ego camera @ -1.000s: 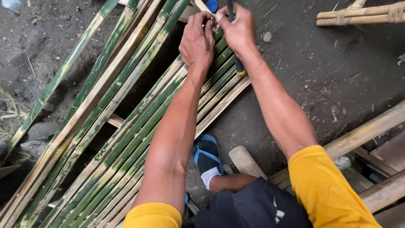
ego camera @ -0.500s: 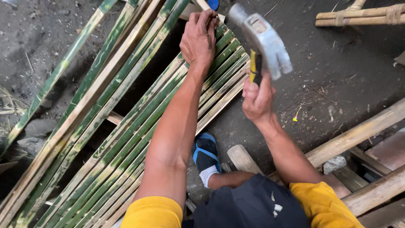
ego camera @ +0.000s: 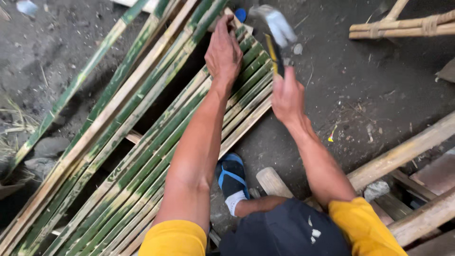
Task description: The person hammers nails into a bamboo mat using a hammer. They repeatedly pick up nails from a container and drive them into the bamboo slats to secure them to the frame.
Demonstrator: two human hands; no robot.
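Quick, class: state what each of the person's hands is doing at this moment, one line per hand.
Left hand: palm down, pressing on the bamboo slats; whether it pinches anything cannot be told.
Right hand: closed around the hammer handle, raised.

— What's underfoot there?
— A dark, packed dirt floor (ego camera: 374, 85), strewn with small chips and pebbles.
— Anything at the edges?
— Pale weathered wooden beams (ego camera: 403, 154) lower right, a lashed tan bamboo frame (ego camera: 403, 26) upper right, dry straw (ego camera: 14, 125) far left.
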